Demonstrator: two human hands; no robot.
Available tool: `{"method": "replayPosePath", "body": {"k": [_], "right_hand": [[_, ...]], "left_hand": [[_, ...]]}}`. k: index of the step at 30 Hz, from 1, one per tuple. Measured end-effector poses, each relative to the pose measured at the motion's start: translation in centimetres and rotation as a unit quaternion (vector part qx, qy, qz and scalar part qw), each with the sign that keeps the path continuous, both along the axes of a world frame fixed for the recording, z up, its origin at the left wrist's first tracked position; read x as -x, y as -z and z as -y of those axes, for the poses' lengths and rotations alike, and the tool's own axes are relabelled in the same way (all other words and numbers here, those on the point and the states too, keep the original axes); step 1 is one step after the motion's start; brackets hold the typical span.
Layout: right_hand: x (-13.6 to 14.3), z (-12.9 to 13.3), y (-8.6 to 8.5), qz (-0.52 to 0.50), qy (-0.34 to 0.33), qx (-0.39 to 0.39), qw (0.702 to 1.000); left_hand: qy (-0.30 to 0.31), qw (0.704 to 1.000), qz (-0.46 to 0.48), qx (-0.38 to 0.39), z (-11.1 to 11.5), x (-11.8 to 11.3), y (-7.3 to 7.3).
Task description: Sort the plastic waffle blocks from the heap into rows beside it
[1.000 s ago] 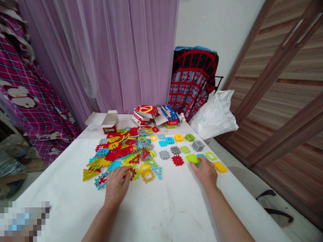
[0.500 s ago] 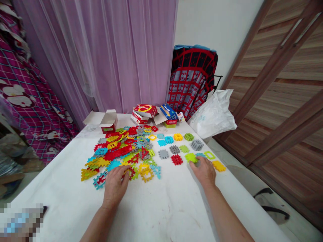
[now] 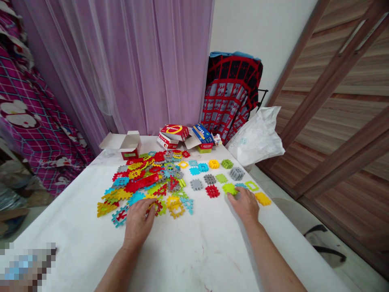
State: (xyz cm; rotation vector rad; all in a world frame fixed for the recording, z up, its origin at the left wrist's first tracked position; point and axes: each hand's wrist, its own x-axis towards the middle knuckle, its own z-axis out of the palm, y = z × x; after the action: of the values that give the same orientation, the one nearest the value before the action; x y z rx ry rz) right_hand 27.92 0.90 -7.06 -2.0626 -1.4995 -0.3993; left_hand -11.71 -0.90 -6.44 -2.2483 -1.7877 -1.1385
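Observation:
A loose pile of toothed plastic building tiles (image 3: pixel 142 184) in many colours covers the left middle of the table. My left hand (image 3: pixel 138 219) is at the pile's front edge, its fingers and thumb closed round a thin yellow tile (image 3: pixel 151 206), mostly hidden by the hand. A blue frame tile (image 3: pixel 119 217) lies beside its wrist. On the right, my right hand (image 3: pixel 246 205) has thumb and fingertips closed on the near right edge of a lime-green tile (image 3: pixel 229 188). Around it lie a blue tile (image 3: pixel 241 185), a green frame tile (image 3: pixel 252 186) and a yellow tile (image 3: pixel 263 198).
Small groups of tiles sorted by colour, among them red tiles (image 3: pixel 212 191) and grey tiles (image 3: pixel 237 173), stand right of the pile. Open cardboard boxes (image 3: pixel 174 133) and a red box (image 3: pixel 131 150) line the back. A white plastic bag (image 3: pixel 257 136) sits at the right edge.
The view has shifted very slightly. Both hands stay at the same places on the tiles, and nothing else has visibly moved.

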Motion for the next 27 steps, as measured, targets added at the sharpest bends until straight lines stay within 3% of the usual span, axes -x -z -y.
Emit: {"method": "replayPosePath", "body": {"k": [10,27], "right_hand": [[-1.7,-0.3,-0.2,-0.118,-0.026,-0.104,0.987],[-0.5,-0.2,-0.5,-0.109,-0.084,-0.100,0.985]], "left_hand": [[0.007,1.000,0.005,0.005,0.0,0.1,0.0],[-0.004,1.000,0.011,-0.007,0.0,0.0,0.1]]}}
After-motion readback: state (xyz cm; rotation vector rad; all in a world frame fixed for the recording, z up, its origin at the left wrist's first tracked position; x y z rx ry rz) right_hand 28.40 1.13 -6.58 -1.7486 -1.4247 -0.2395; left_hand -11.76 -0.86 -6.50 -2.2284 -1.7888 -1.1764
